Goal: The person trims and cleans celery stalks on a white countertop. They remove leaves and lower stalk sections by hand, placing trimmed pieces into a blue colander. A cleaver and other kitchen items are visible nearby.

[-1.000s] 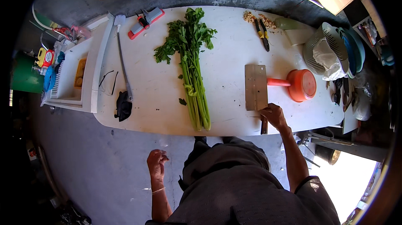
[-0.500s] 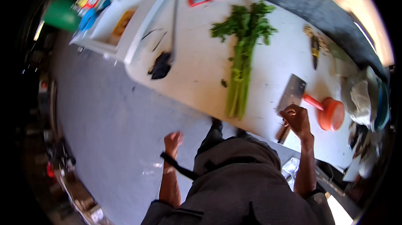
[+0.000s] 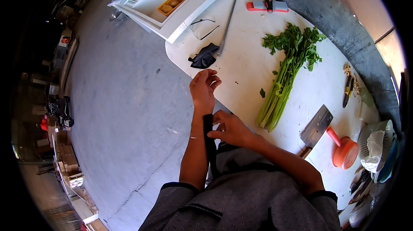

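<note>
In the head view I have the left hand raised over the near edge of the desk, palm side partly showing, fingers loosely bent and apart, holding nothing I can see. It is nearest to a crumpled black cloth, with eyeglasses and a long-handled brush lying beyond.

My right hand reaches across to the left forearm, thumb and bent fingers closed on the edge of a black strap. The strap runs along the inner side of that forearm, down toward the dark clothing.

To the right of both hands I see the celery lying on the desk, leaves toward the wall. Further right lies a cleaver, handle toward the near edge, just beside an orange-red pot.
</note>
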Demonstrator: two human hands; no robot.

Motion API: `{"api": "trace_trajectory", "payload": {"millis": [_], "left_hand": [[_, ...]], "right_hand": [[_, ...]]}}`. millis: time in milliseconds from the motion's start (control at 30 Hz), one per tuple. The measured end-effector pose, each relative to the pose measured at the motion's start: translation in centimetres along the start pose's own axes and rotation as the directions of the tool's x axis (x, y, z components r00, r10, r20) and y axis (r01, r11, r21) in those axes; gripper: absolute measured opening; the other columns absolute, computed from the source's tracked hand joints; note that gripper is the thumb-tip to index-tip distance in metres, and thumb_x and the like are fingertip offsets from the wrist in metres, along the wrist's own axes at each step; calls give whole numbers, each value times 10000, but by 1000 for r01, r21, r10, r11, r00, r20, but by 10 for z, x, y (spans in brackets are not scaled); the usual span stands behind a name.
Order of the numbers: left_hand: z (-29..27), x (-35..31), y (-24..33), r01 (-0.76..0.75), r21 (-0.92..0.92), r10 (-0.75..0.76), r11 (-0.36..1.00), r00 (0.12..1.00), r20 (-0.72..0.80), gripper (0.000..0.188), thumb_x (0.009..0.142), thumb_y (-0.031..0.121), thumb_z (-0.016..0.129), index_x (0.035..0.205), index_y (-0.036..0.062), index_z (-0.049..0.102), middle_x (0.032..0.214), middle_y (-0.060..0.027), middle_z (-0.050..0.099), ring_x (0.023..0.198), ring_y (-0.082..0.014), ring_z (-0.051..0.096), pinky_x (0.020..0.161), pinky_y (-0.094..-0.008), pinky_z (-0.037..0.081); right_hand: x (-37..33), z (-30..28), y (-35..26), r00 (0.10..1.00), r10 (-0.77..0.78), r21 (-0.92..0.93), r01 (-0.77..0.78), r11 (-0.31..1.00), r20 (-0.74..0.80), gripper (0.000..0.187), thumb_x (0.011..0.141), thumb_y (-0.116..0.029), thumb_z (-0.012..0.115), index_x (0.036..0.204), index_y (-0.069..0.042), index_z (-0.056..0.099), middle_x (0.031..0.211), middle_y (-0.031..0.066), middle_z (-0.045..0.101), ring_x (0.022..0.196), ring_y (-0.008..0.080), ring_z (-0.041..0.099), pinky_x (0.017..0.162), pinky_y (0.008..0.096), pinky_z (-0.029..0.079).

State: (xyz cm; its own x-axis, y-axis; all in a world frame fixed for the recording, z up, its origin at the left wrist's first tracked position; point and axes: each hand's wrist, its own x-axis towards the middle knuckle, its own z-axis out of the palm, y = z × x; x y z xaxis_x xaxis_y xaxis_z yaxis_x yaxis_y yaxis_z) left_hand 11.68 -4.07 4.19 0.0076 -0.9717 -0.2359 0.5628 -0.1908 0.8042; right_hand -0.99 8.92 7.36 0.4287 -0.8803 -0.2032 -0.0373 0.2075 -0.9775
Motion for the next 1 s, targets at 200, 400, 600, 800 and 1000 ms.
{"api": "trace_trajectory", "payload": {"millis": [200,400,600,800,1000], "left_hand": [[-17,15,23,-40,-22,41,999,999,22,178,1040,180,609,1046,18,683,1010,-100,715,830,-196,673,782,-368,584],[-39,-5,95,-149,195,117,970,979,166,194,1041,181,627,1031,1,699,994,-89,721,847,-165,680,791,-337,585],[-53,-17,113,-166,577,151,800,986,75,154,1034,179,642,1023,44,715,1016,-69,728,866,-143,676,806,-307,563],[-26,-28,6,50,622,-308,781,898,314,266,1009,199,671,1225,45,648,1157,-81,731,977,-183,702,844,-326,565],[25,-39,-124,14,781,-606,625,639,474,548,914,220,802,1342,-29,569,1184,-140,711,1066,-205,686,904,-347,553]], "right_hand": [[14,14,30,976,59,53,-72,996,210,244,873,-101,757,996,45,605,880,170,734,727,264,722,646,388,560],[12,0,94,981,35,-709,112,696,189,307,846,-143,683,1134,-37,675,1180,204,698,1080,383,668,884,527,532],[-9,-53,62,940,-149,-622,-80,779,-307,516,892,-267,744,1353,-85,600,1372,173,574,1246,389,582,1012,465,512],[-71,-124,82,498,-113,-433,-594,678,-860,878,783,-382,850,1473,-11,454,1453,205,446,1316,344,526,995,501,521],[-85,-142,128,486,130,-155,-503,850,-864,693,807,-336,807,1315,79,581,1104,266,721,968,381,722,854,458,568]]}}
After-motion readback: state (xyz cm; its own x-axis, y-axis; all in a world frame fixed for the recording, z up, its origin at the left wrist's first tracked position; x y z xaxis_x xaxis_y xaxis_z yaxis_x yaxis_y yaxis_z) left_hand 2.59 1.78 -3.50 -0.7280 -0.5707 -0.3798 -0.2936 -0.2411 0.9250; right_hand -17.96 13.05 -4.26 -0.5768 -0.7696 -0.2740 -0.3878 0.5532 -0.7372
